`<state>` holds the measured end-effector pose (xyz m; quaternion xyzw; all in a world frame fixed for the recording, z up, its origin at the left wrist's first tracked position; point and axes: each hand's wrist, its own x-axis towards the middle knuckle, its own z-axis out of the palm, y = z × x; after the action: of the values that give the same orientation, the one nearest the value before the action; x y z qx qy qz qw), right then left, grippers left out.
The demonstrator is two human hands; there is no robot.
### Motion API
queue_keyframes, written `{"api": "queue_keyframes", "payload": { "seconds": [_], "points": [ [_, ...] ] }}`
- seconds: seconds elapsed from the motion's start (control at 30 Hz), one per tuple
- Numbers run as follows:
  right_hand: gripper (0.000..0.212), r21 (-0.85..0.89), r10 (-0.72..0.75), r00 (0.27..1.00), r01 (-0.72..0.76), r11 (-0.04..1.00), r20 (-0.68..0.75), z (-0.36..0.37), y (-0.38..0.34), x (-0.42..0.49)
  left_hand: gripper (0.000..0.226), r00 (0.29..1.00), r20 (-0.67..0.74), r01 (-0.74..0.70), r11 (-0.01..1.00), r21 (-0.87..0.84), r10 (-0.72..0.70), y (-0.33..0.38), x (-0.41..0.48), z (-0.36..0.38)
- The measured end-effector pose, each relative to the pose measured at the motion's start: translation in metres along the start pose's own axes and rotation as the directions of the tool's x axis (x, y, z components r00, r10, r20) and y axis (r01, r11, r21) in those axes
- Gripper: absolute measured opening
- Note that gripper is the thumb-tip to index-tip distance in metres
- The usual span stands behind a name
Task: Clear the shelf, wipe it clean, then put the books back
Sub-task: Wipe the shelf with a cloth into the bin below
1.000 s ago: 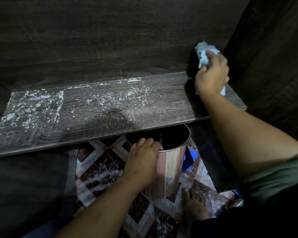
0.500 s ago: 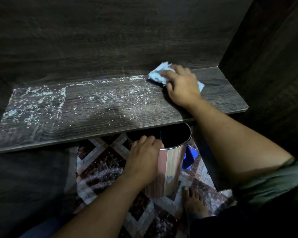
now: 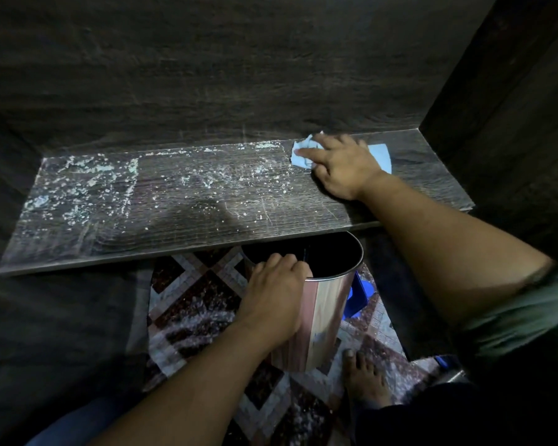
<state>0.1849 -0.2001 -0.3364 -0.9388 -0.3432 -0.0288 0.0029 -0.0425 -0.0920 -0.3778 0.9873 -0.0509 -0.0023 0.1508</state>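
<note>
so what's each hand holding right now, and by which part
Left hand grips the bin by its rim, fingers curled over the edge. Right hand presses the blue cloth flat on the shelf, not gripping it.

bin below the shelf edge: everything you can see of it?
Open-topped cylindrical bin, shiny wall with pinkish wood-grain stripes, bright metal rim, dark inside, contents not visible. Roughly upright over the patterned floor, far rim tucked below the front edge of the shelf. The left hand grips its near rim, fingers curled over the lip. Whether its base touches the floor is unclear.
</note>
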Motion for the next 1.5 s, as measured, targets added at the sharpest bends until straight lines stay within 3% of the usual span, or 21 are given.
{"api": "queue_keyframes", "payload": {
  "seconds": [0.2, 0.3, 0.43, 0.57, 0.73, 0.87, 1.07, 1.2, 1.37, 1.43, 1.5],
  "points": [
    [0.054, -0.018, -0.180, 0.983, 0.181, 0.983, 0.029, 0.005, -0.011, -0.036, 0.034, 0.999, 0.040, -0.002, 1.000, 0.003, 0.001, -0.001, -0.006, -0.007],
    [0.047, 0.019, -0.247, 0.969, 0.247, 0.969, 0.011, 0.010, -0.011, -0.060, 0.032, 0.999, 0.045, -0.010, 1.000, 0.001, 0.010, -0.005, -0.012, -0.010],
    [0.039, 0.127, -0.148, 0.969, 0.175, 0.976, -0.200, -0.012, -0.008, -0.057, 0.028, 0.998, 0.055, -0.017, 1.000, -0.008, 0.017, -0.013, -0.020, -0.012],
    [0.031, 0.024, -0.071, 0.931, 0.085, 0.996, -0.357, -0.031, -0.008, -0.010, 0.029, 0.999, 0.040, -0.012, 1.000, -0.009, 0.012, -0.018, -0.024, -0.013],
    [0.031, -0.155, -0.111, 0.952, 0.069, 0.985, -0.285, -0.023, -0.018, 0.031, 0.036, 0.998, 0.064, 0.009, 0.999, -0.031, -0.007, -0.020, -0.024, -0.018],
    [0.037, -0.041, -0.061, 0.988, 0.056, 0.998, -0.141, 0.000, -0.020, 0.036, 0.039, 0.999, 0.039, 0.008, 0.999, -0.048, -0.006, -0.023, -0.025, -0.021],
    [0.034, 0.096, 0.063, 0.997, -0.058, 0.994, -0.053, 0.000, -0.027, 0.030, 0.033, 0.999, 0.019, 0.031, 0.999, -0.040, -0.030, -0.027, -0.026, -0.018],
    [0.034, 0.146, 0.026, 0.998, -0.017, 0.989, -0.058, 0.006, -0.023, -0.002, 0.032, 0.999, 0.024, 0.031, 0.999, -0.023, -0.030, -0.028, -0.027, -0.018],
    [0.039, 0.185, -0.141, 0.986, 0.155, 0.971, -0.086, 0.006, -0.022, -0.058, 0.028, 0.999, 0.030, 0.022, 1.000, -0.014, -0.022, -0.026, -0.027, -0.017],
    [0.033, 0.232, -0.125, 0.982, 0.156, 0.960, -0.142, 0.000, -0.012, -0.064, 0.029, 0.999, 0.032, 0.019, 1.000, -0.015, -0.018, -0.026, -0.027, -0.017],
    [0.032, 0.263, 0.003, 0.968, 0.065, 0.963, -0.251, -0.009, 0.005, -0.057, 0.032, 0.999, 0.029, 0.014, 1.000, -0.017, -0.013, -0.025, -0.026, -0.018]
  ]
}}
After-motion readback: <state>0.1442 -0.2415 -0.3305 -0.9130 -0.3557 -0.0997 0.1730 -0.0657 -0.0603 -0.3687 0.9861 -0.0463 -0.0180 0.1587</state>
